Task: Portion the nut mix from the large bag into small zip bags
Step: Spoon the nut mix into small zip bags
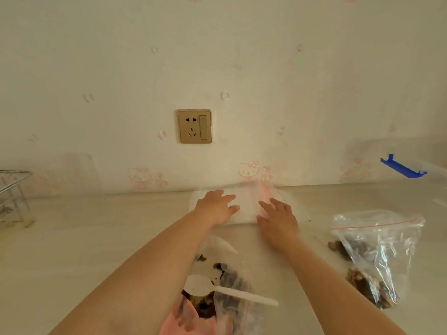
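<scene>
Both hands are reaching to a stack of empty small zip bags at the centre of the frame.

The left hand is lying with fingers spread and loose on the stack of small zip bags, gripping nothing; the right hand is resting open-fingered on the stack's right edge. The stack is lying flat on the bench against the wall. Below the hands, at lower centre, the large bag of nut mix is sitting open with a white plastic spoon across its mouth. At right, a filled small zip bag is lying on the bench. A gold wall socket is showing above, a blue clip at upper right.
</scene>
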